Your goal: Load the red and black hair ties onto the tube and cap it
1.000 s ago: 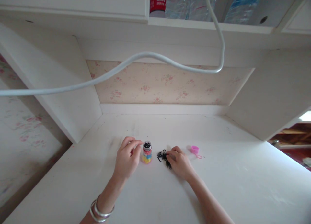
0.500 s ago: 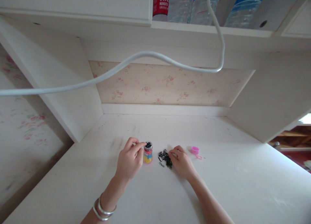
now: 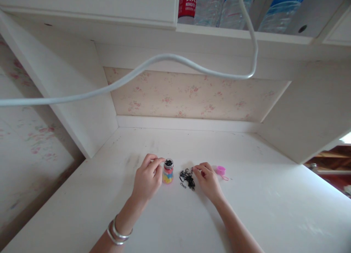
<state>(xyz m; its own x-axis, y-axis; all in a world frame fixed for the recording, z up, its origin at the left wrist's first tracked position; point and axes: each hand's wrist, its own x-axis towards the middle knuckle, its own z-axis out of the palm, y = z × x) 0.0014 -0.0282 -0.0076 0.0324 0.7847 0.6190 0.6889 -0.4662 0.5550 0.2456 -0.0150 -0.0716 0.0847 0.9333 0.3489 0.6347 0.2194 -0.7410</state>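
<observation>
A small clear jar stands upright on the white desk, with yellow, blue and red contents in layers and black bands at its open mouth. My left hand is at the jar's left side, index fingertip on the rim and the other fingers curled; its thumb is partly hidden. To the right of the jar lies a loose pile of small black rubber bands. At the pile's upper right edge, my right hand pinches a black rubber band between thumb and fingertips, though the band is barely visible.
A pink lid with a loop lies just beyond my right hand. A white cable hangs across the view, in front of the desk's back. Plastic bottles stand on the shelf above. Side panels flank the desk.
My right hand has lifted slightly away from the pile, fingertips now pinched at its upper edge. My left hand stays at the jar. The view has shifted a little.
</observation>
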